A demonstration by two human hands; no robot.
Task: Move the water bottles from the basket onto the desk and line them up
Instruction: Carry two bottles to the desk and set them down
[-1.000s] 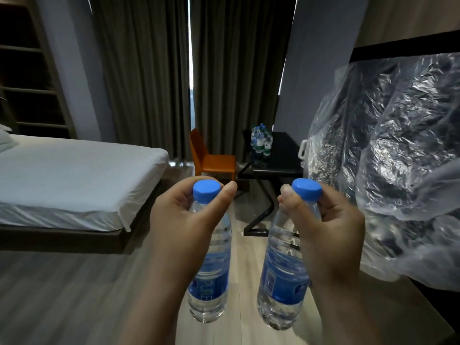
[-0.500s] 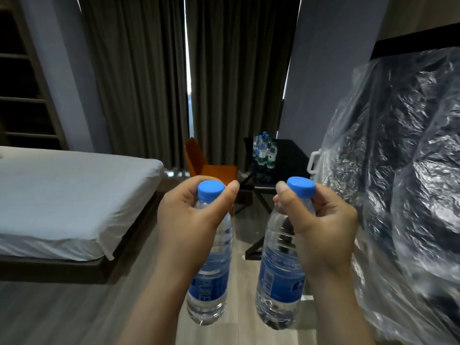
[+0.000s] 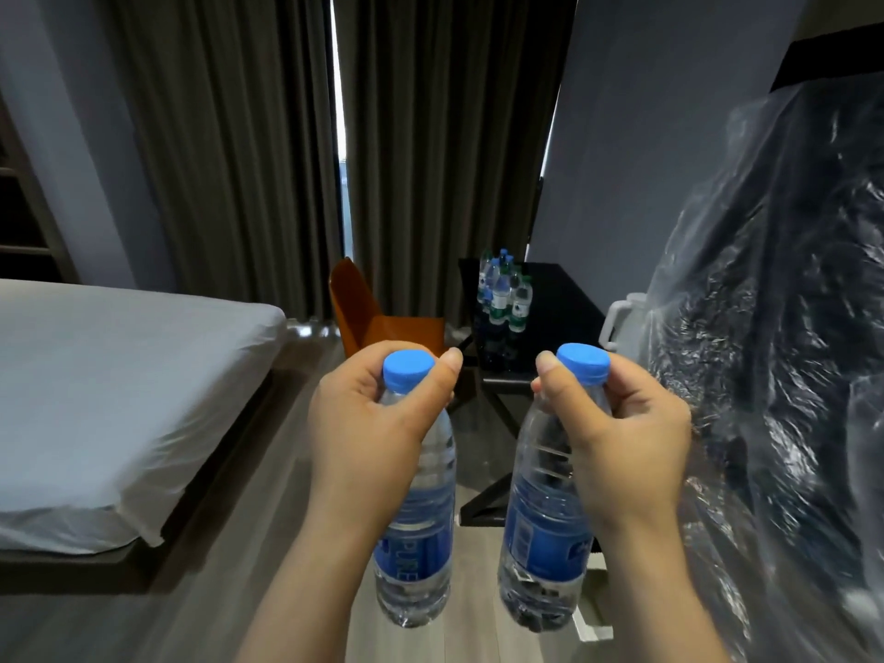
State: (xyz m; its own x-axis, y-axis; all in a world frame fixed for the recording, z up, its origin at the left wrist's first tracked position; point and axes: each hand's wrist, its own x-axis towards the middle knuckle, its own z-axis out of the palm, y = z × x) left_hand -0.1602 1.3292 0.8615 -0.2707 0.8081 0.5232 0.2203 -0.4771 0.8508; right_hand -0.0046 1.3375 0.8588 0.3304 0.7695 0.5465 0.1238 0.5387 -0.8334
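Two bottles still mid-air, left bottle pinched round the neck by the left grip, right bottle same deal in the right grip, and the counter with its bottle cluster looks closer than a second ago, so I'd guess set-down's next.

Dim room. Dark floor-length curtains ahead of me, thin strip of daylight between them. Grey wall to their right. White-sheeted bed on my left, on a dark base; wooden shelves at the far left edge. Orange chair beside a black table by the wall. Grey wood-plank floor. Crinkled clear plastic sheet over something dark on my right.
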